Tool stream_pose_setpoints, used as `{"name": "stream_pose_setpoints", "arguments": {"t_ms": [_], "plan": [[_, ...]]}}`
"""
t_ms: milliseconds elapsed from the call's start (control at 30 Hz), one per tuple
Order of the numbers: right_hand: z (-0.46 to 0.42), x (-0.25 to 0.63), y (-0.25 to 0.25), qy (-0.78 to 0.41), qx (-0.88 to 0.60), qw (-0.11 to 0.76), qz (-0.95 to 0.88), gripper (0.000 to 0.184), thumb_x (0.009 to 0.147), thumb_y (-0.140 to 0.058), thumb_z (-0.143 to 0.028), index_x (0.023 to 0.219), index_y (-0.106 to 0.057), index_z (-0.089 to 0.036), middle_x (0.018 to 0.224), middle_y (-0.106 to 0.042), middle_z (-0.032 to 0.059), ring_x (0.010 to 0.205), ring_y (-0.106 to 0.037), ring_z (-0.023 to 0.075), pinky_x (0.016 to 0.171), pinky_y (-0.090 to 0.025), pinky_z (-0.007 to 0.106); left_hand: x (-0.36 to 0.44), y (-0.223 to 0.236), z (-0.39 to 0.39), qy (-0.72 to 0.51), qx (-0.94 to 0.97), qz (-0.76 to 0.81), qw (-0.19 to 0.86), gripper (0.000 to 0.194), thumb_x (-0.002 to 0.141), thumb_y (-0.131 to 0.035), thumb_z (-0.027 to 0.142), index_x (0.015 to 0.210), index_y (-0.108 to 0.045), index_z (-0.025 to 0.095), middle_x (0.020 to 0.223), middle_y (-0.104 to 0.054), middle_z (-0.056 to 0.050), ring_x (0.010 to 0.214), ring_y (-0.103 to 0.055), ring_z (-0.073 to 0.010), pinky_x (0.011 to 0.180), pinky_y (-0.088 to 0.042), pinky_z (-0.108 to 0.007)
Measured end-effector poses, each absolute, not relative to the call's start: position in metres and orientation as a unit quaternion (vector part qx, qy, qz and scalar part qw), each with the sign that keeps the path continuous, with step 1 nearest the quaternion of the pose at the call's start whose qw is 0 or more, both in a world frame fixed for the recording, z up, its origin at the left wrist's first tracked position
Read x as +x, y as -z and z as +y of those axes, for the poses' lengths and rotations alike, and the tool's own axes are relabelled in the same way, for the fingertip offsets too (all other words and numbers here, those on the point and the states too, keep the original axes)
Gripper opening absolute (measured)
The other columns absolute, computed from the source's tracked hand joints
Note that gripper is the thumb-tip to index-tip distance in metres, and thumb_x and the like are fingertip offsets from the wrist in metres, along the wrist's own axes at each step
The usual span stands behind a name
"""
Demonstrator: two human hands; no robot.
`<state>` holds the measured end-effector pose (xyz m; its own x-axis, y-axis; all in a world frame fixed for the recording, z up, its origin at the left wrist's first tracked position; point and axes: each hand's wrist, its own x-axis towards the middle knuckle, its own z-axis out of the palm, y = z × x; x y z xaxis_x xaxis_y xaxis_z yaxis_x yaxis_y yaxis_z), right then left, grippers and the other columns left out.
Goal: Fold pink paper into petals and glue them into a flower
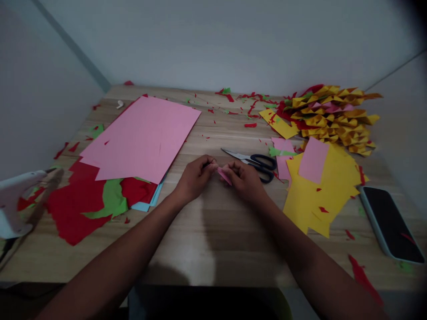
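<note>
Between my two hands is a small folded piece of pink paper [224, 176], held above the middle of the table. My left hand [196, 178] pinches its left end with thumb and forefinger. On the other side, my right hand [245, 180] grips the paper with closed fingers, which hide part of it. Just behind my right hand lie scissors [263, 162] with dark handles, blades pointing left. Further right, a pink paper rectangle [313, 160] rests on a pile of yellow paper pieces [308, 202].
Large pink sheets [147, 138] lie at left over red paper [78, 200] and green scraps [111, 200]. A glue gun [16, 200] stands at the left edge. Folded yellow paper pieces [333, 115] are bunched at back right, a phone [392, 224] at right. An earbud [120, 104] lies behind.
</note>
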<state>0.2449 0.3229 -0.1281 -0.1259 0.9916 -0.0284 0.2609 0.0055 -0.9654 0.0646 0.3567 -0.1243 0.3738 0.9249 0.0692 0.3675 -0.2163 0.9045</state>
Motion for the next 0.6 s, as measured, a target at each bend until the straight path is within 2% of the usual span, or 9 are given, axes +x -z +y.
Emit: {"name": "stream_pose_setpoints", "arguments": {"t_ms": [167,300,400,500,600], "plan": [[0.3222,0.2469,0.1312,-0.420,-0.552,0.366,-0.620,0.025,0.090,-0.060,-0.043,0.078,-0.056,-0.022,0.065,-0.066,-0.0001,0.059,-0.061,0.0148,0.059,-0.041,0.026,0.0629,0.1193,0.3575,-0.295,0.714,0.449,0.448,0.026,0.087,-0.063,0.041,0.083,-0.067,0.016,0.075,-0.066,0.000,0.066,-0.052,-0.0133,0.063,-0.038,-0.024],[0.3225,0.2478,0.1318,-0.382,-0.562,0.357,-0.641,0.032,0.090,-0.062,-0.049,0.073,-0.055,-0.023,0.060,-0.063,-0.0015,0.054,-0.054,0.0139,0.056,-0.036,0.026,0.0626,0.1200,0.3576,-0.291,0.728,0.439,0.438,0.025,0.088,-0.061,0.040,0.084,-0.069,0.017,0.075,-0.068,-0.001,0.067,-0.055,-0.0141,0.063,-0.039,-0.025],[0.3218,0.2462,0.1313,-0.354,-0.571,0.357,-0.649,0.044,0.087,-0.063,-0.058,0.063,-0.052,-0.022,0.054,-0.055,-0.0031,0.051,-0.046,0.0125,0.053,-0.030,0.027,0.0621,0.1229,0.3575,-0.300,0.747,0.422,0.417,0.022,0.089,-0.059,0.037,0.085,-0.068,0.017,0.079,-0.069,-0.001,0.070,-0.056,-0.0142,0.066,-0.040,-0.025],[0.3196,0.2444,0.1306,-0.350,-0.573,0.362,-0.646,0.054,0.087,-0.061,-0.061,0.054,-0.044,-0.022,0.049,-0.040,-0.0055,0.049,-0.037,0.0106,0.051,-0.024,0.028,0.0622,0.1238,0.3566,-0.320,0.756,0.410,0.398,0.021,0.089,-0.057,0.036,0.084,-0.066,0.017,0.080,-0.067,-0.001,0.072,-0.055,-0.0143,0.066,-0.039,-0.025],[0.3182,0.2457,0.1293,-0.364,-0.539,0.364,-0.667,0.052,0.092,-0.055,-0.057,0.056,-0.039,-0.022,0.052,-0.035,-0.0061,0.052,-0.035,0.0105,0.052,-0.024,0.027,0.0635,0.1231,0.3555,-0.325,0.738,0.419,0.417,0.025,0.087,-0.059,0.040,0.080,-0.066,0.017,0.077,-0.066,-0.001,0.071,-0.055,-0.0149,0.066,-0.039,-0.026]]}}
